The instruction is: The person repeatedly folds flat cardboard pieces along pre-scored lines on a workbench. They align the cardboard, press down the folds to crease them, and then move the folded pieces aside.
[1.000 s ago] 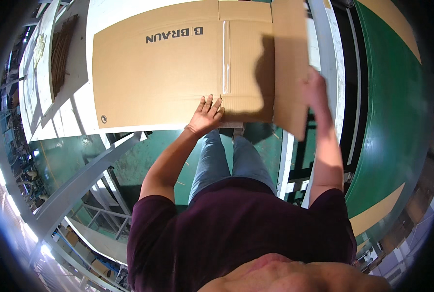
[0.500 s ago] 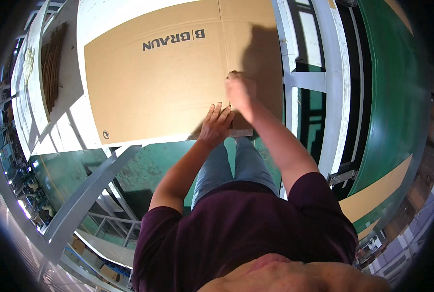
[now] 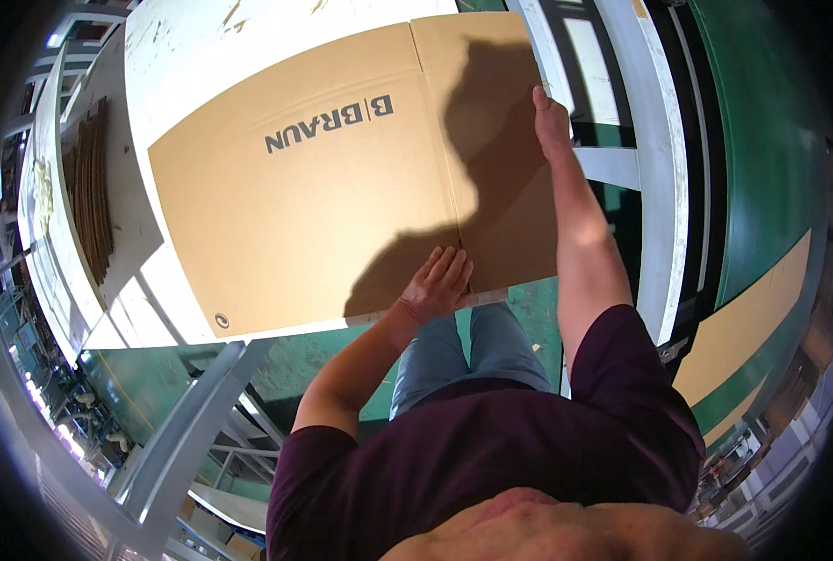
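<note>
A large brown flat cardboard sheet (image 3: 304, 215) with dark printing lies in front of me on a white table. A crease runs across it from the far edge to the near edge, setting off a panel on the right. My left hand (image 3: 438, 283) rests on the sheet close to its near edge, by the crease, fingers stretched out flat. At the sheet's right edge is my right hand (image 3: 552, 128), its thumb along the top and its other fingers mostly hidden; it grips that edge. My shadow falls over the right panel.
Bare white tabletop (image 3: 183, 56) shows beyond the sheet. A stack of brown cardboard (image 3: 89, 192) stands to the left behind a white board. On the right are a pale metal frame (image 3: 655, 187) and a green surface (image 3: 762, 140). A grey metal beam (image 3: 197, 421) slants at lower left.
My right hand has gone from the crease out to the sheet's right edge and taken hold there. The right panel, partly hidden before, now lies spread out. My left hand stays by the crease.
</note>
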`<action>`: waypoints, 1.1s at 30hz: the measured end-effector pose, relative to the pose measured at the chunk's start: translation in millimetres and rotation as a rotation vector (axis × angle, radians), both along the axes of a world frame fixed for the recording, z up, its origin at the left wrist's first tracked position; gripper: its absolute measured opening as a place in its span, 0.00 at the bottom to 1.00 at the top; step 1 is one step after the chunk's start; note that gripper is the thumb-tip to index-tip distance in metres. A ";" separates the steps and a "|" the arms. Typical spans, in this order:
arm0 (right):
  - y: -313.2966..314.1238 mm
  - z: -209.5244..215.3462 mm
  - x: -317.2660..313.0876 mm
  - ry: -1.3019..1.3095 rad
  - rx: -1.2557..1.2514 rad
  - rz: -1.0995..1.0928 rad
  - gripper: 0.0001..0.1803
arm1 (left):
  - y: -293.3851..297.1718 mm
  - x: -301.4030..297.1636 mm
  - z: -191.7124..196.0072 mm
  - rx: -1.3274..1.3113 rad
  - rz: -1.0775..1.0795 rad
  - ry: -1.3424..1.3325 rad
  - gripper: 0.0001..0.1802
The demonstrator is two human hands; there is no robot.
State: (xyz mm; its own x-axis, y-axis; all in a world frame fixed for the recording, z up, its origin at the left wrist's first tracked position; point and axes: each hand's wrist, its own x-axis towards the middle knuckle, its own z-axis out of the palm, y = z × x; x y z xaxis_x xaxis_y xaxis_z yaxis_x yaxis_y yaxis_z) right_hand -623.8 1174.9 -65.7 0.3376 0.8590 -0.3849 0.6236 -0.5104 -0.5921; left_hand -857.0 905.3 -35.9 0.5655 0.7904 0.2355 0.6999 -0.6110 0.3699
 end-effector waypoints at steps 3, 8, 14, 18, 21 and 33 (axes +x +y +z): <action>-8.4 12.5 -16.5 -0.375 0.089 -0.005 0.37 | -2.1 1.8 -3.5 0.028 0.012 -0.001 0.30; -13.9 3.4 -10.1 -0.410 0.124 -0.019 0.32 | 2.6 1.8 9.2 0.011 -0.035 0.010 0.29; -79.9 19.6 16.7 -0.089 0.497 0.059 0.20 | -8.4 1.1 4.0 -0.018 -0.053 0.209 0.34; -183.1 60.3 174.5 -0.197 0.540 -0.129 0.18 | -17.2 12.0 14.8 -0.178 -0.015 0.353 0.33; -271.7 168.6 300.0 -0.630 0.466 -0.229 0.33 | -21.7 20.5 28.3 -0.194 0.026 0.381 0.31; -258.9 181.8 434.8 -0.750 0.494 0.173 0.24 | -24.0 24.1 2.8 0.070 -0.027 0.594 0.21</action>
